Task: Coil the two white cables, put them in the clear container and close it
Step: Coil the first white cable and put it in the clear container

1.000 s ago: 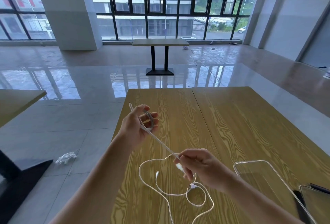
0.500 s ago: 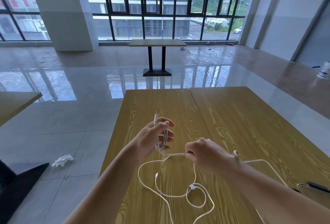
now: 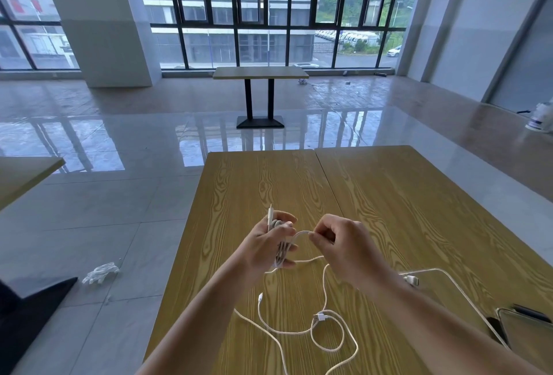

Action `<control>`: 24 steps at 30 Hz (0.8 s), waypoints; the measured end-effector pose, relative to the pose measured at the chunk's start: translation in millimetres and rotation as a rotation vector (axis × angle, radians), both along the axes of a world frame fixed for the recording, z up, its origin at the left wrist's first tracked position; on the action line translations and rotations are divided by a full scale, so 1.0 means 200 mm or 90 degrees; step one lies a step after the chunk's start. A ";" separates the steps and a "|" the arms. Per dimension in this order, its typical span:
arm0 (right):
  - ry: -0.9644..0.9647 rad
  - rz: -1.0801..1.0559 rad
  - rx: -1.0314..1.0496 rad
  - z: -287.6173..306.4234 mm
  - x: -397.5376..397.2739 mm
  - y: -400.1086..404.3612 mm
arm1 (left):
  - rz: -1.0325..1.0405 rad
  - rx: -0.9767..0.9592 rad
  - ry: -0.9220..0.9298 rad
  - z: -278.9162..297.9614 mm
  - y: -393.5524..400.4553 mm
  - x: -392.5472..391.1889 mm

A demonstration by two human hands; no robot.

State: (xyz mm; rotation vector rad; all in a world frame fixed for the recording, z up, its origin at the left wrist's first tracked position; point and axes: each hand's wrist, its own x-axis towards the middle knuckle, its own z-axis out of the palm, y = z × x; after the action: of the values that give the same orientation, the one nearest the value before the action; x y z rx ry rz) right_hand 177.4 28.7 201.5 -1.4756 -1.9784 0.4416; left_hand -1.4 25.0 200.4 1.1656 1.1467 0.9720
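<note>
The white cable [image 3: 282,250] sits mid-frame, wound lengthwise round the left hand [image 3: 269,244], plug tip pointing up. The right hand [image 3: 344,243] pinches its free run. A second cable [image 3: 302,329] sprawls loose on the wooden table [image 3: 389,195] below.

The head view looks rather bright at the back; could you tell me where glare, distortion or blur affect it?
In the head view, daylight from the windows mirrors as glare on the glossy floor; the wide-angle lens bows the window frames and the wall edges; the left hand, right hand and cable stay fairly sharp; the clear container is hard to make out against the wooden table.
</note>
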 end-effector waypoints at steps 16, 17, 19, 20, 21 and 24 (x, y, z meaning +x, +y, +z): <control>0.242 0.067 -0.347 0.00 0.05 -0.05 | 0.127 0.090 0.010 0.01 0.00 -0.04; 0.292 0.072 -0.365 0.00 0.06 -0.06 | 0.132 0.089 0.005 0.00 0.00 -0.05; 0.375 0.088 -0.362 0.01 0.06 -0.08 | 0.134 0.079 -0.008 -0.01 0.00 -0.06; 0.408 0.100 -0.349 0.01 0.05 -0.10 | 0.131 0.072 -0.019 -0.02 0.00 -0.05; 0.436 0.114 -0.335 0.02 0.04 -0.11 | 0.128 0.064 -0.033 -0.02 -0.01 -0.05; 0.480 0.187 -0.296 0.02 -0.01 -0.16 | 0.112 0.022 -0.108 -0.03 -0.03 -0.01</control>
State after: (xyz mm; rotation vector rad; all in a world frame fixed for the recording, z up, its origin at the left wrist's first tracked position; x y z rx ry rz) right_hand 174.9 -2.7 205.0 -1.0165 -1.5106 1.4285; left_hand -3.4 18.8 193.5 1.0009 1.1115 1.2057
